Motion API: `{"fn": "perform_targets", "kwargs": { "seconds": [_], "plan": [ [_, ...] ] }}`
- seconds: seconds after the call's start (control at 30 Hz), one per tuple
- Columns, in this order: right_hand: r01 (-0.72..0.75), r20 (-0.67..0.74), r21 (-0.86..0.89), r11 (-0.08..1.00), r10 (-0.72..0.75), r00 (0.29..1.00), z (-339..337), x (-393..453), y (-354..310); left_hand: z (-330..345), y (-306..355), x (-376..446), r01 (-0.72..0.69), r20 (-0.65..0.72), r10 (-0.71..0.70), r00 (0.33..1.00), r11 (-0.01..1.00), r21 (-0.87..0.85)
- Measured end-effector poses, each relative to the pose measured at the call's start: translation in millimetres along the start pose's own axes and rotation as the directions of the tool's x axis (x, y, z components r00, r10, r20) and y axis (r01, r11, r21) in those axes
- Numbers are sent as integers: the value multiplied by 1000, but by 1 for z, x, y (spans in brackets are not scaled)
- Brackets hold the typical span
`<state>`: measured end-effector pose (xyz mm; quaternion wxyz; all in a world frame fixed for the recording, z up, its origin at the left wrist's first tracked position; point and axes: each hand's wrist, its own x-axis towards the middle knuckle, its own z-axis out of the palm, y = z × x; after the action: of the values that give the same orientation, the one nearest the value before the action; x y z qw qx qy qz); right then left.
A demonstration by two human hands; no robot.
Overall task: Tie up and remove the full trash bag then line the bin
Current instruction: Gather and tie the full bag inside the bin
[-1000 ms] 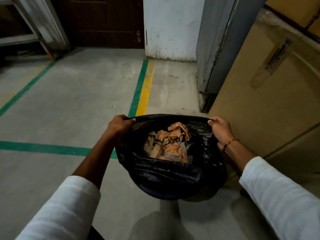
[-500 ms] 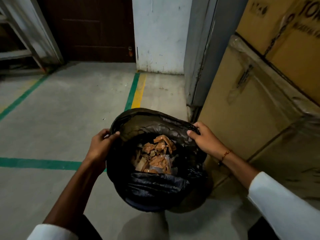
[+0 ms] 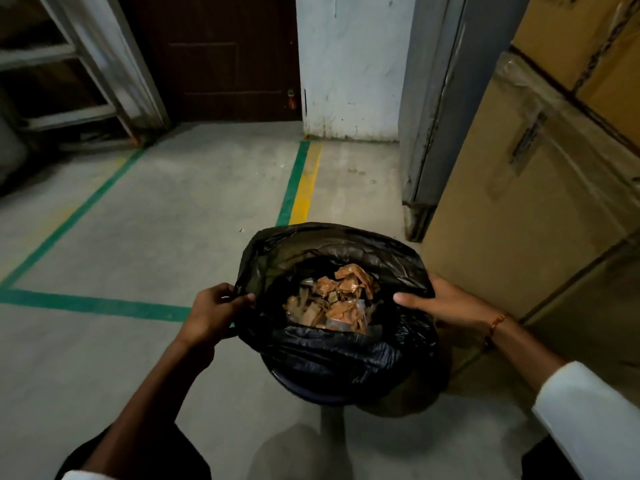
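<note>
Green floor tape (image 3: 93,304) runs left of the black trash bag (image 3: 332,351). Left hand (image 3: 214,315) pinches the bag's left rim; brown crumpled waste (image 3: 341,299) fills its open mouth. Right hand (image 3: 446,304) grips the bag's right rim, thumb lying across the plastic. Cardboard boxes (image 3: 540,188) stand right of the bag.

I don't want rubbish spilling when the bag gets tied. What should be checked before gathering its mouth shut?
1. Left hand grips the trash bag rim: ok.
2. Right hand holds the opposite rim: ok.
3. Brown paper scraps sit below the rim: ok.
4. Bag mouth gathered: not ok, it gapes open.
5. Bag free of the bin: cannot tell.
6. Tears in the plastic: cannot tell.
</note>
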<state>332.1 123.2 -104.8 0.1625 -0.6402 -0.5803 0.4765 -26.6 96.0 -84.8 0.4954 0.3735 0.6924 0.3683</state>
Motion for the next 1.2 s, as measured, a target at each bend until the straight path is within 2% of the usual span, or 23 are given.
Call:
{"fn": "perform_targets", "kwargs": {
  "seconds": [0.13,0.2,0.3,0.37,0.47,0.57,0.63,0.7,0.77,0.8,0.87,0.93,0.97,1.03,1.13,1.2],
  "plan": [
    [-108,179,70,992,94,979,6,-21,9,-1,-2,-10,-71,-46,67,997,994,-83],
    [-124,184,140,982,97,978,12,-28,16,-4,-6,-11,-107,-98,100,990,992,-69],
    [-113,80,352,929,91,993,19,-33,26,-14,-15,-14,-215,-262,223,939,975,59],
    [-116,25,501,858,119,993,22,-42,22,-21,-21,-19,-238,-310,267,912,963,128],
    [-65,-60,648,759,136,989,22,-53,14,-24,-26,-28,-239,-293,243,925,970,49],
    [65,-208,727,684,130,969,17,-61,2,-28,-28,-32,-287,-400,308,863,951,114],
    [171,-330,700,694,101,939,12,-65,-8,-30,-24,-36,-328,-485,392,781,920,215],
    [249,-380,673,697,36,924,8,-67,-16,-33,-20,-41,-347,-534,494,687,868,356],
    [281,-371,656,700,-25,928,6,-70,-20,-37,-18,-44,-333,-556,526,644,847,415],
    [295,-369,651,700,-48,928,6,-71,-21,-38,-19,-44,-319,-571,509,644,857,404],
    [336,-378,657,674,-91,921,8,-75,-25,-42,-21,-39,-326,-598,411,688,911,251],
    [395,-402,690,607,-134,906,7,-76,-31,-43,-17,-39,-375,-604,289,743,927,-18],
    [419,-411,710,566,-150,899,6,-75,-33,-43,-14,-40,-399,-607,251,754,909,-119],
    [481,-463,697,532,-180,868,4,-75,-36,-41,-5,-46,-472,-635,263,726,863,-182],
    [576,-605,372,728,-280,745,2,-74,-37,-38,5,-54,-588,-674,402,620,806,-60],
    [585,-636,242,774,-329,698,-3,-72,-40,-39,11,-52,-597,-683,456,570,802,37]
  ]
}}
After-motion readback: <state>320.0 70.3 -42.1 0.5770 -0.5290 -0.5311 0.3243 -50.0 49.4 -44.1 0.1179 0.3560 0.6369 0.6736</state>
